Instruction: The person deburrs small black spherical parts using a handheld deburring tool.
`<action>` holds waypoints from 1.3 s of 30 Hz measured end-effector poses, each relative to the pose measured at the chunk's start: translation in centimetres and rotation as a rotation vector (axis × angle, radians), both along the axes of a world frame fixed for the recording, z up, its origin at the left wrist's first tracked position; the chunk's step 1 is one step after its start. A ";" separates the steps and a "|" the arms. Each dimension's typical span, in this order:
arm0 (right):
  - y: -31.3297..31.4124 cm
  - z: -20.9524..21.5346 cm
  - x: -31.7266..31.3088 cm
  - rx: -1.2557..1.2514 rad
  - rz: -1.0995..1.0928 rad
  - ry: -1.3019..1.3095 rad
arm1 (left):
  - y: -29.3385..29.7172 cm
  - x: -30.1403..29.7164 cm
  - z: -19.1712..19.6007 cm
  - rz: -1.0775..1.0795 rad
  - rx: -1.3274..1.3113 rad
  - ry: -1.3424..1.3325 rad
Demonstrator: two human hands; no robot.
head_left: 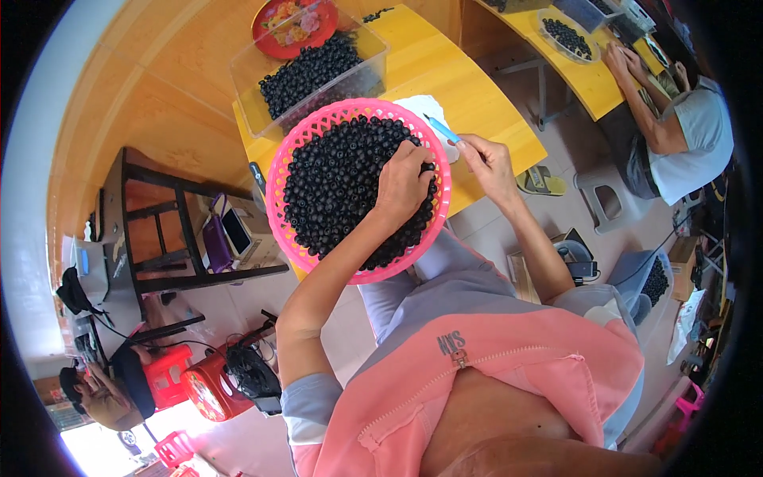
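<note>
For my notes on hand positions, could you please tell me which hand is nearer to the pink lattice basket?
Left. The left hand is within the pink lattice basket, touching its dark round pieces; the right hand is outside it, to its right.

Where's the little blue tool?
In the head view's upper half, the blue tool is in the right hand, just right of the pink basket.

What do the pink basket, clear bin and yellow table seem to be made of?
Pink basket: probably moulded plastic, glossy, judging by its even colour and openwork wall.
Clear bin: likely smooth, rigid plastic; dark round pieces show through it, though glass isn't ruled out.
Yellow table: looks like varnished wood, from faint grain-like streaks, but laminate is possible.
</note>
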State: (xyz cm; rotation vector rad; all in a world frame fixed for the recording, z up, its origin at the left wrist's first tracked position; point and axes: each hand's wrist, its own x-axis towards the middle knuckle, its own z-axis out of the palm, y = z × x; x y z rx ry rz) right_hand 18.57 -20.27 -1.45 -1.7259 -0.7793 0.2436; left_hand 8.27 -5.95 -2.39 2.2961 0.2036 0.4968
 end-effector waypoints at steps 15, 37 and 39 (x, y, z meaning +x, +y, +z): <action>2.9 1.3 -2.9 0.086 0.168 -0.019 | 6.0 -6.2 2.5 -0.129 -1.513 -0.266; 5.2 1.0 -5.5 0.112 0.249 -0.062 | 6.3 -6.9 2.3 -0.085 -1.482 -0.406; 5.2 1.1 -5.5 0.113 0.258 -0.068 | 6.2 -6.9 2.4 -0.071 -1.470 -0.378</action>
